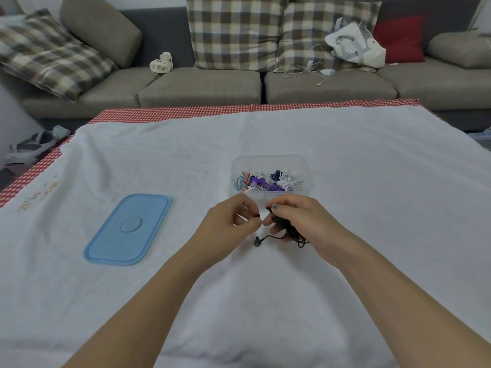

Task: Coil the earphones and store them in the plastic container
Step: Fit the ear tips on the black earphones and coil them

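Note:
A pair of black earphones (281, 226) is bunched in my right hand (297, 219), whose fingers curl round the coiled cord. One black earbud (257, 240) hangs loose on a short length of cord above the cloth. My left hand (228, 221) pinches a small dark end of the cord between thumb and fingertips, just left of the right hand. Right behind both hands stands the clear plastic container (305, 166), open, holding several coiled earphones in white, purple, blue and red.
The container's blue lid (127, 229) lies flat to the left on the white cloth covering the table (372, 181). A sofa with checked cushions, a small fan, a white cable and a bag sits behind the table's far edge.

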`<state>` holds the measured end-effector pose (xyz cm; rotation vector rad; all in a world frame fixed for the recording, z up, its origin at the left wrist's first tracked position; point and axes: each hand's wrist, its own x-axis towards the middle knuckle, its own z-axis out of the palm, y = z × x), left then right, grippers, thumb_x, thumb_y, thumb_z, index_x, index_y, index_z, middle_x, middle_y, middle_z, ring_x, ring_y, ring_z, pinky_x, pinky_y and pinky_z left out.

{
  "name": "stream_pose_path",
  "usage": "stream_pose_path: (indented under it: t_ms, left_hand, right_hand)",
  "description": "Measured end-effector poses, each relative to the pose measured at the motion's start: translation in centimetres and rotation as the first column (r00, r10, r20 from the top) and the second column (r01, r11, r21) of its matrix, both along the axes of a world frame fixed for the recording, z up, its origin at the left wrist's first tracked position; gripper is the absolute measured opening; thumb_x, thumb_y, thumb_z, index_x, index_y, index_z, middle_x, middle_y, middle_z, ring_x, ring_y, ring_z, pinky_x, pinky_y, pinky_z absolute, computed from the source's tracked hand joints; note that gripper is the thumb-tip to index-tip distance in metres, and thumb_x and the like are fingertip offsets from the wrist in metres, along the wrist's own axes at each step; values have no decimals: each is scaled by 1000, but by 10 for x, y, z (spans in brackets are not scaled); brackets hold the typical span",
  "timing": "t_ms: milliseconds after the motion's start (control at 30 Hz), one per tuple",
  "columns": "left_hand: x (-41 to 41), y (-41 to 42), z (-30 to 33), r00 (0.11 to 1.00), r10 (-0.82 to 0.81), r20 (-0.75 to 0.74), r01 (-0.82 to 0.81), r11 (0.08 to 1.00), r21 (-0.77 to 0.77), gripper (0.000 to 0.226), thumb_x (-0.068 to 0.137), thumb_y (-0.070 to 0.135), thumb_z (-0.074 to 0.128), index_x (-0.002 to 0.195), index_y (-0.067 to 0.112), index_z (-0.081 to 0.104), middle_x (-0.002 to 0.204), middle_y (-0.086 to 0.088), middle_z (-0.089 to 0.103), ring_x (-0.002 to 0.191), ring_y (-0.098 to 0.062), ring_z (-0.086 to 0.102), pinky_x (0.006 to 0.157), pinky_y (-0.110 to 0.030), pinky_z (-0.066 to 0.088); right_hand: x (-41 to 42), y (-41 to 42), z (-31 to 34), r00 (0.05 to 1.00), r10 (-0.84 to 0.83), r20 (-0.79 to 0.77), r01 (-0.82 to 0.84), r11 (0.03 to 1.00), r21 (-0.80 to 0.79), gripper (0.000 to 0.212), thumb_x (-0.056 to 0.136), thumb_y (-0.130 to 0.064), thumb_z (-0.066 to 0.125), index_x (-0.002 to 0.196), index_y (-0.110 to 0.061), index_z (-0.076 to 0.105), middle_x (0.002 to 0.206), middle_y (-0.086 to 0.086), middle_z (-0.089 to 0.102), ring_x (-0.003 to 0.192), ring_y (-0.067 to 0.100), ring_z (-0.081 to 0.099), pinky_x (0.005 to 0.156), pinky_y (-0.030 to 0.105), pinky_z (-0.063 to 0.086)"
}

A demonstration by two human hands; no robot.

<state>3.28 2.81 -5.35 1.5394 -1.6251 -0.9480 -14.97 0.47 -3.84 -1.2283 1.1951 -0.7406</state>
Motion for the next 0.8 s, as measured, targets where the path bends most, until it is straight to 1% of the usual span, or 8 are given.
stream_pose_path:
  t_ms: [67,167,333,467,567,700,800]
  left_hand:
    - [-1,1,1,999,-3,-38,3,1000,1,10,88,26,76,88,27,65,88,7,72,64,-5,58,59,-21,45]
    - [-3,2,1,999,-11,-31,11,1000,-10,16,86,31,79,89,24,65,86,7,72,64,-4,58,57,-15,42]
    - [-6,3,4,999,-25,-34,24,999,-39,15,85,25,80,88,25,66,83,9,71,63,-4,56,58,-19,44]
    - [-8,2,4,1000,-19,-15,18,998,-53,14,86,19,76,89,27,65,83,11,70,62,-5,56,60,-23,46]
    - [-7,3,5,999,-31,10,32,996,-80,16,86,16,75,90,27,65,84,10,71,62,-8,56,60,-22,47]
    - [-6,5,7,997,-68,49,73,989,-132,14,87,15,76,92,25,68,84,8,72,64,-8,56,64,-20,48]
    - [-6,6,8,996,-67,58,75,985,-154,12,88,15,77,93,23,70,84,8,73,68,-10,62,66,-20,50]
  right_hand:
    - [0,1,1,1000,13,-21,-13,1000,-14,14,99,-13,55,103,-13,69,90,8,77,72,18,68,61,29,54]
    - [0,2,1,998,13,-66,-17,998,-55,12,96,-13,57,99,-12,68,92,10,76,72,18,71,66,35,55]
    - [-1,3,2,992,8,-130,-27,990,-141,8,94,-13,60,96,-11,67,84,7,76,67,15,68,64,33,53]
    - [-4,3,1,990,35,-138,-59,982,-181,7,94,-16,63,95,-16,69,89,9,75,69,13,67,65,32,54]
    - [-3,3,2,991,36,-131,-59,982,-182,6,93,-15,65,95,-16,71,88,8,75,69,12,66,65,31,54]
    - [-3,3,2,995,21,-102,-35,990,-140,6,91,-13,65,91,-12,71,77,2,72,65,13,65,64,31,53]
    - [-3,3,4,996,23,-89,-34,992,-122,7,91,-14,66,91,-11,72,76,4,72,63,14,64,62,30,52]
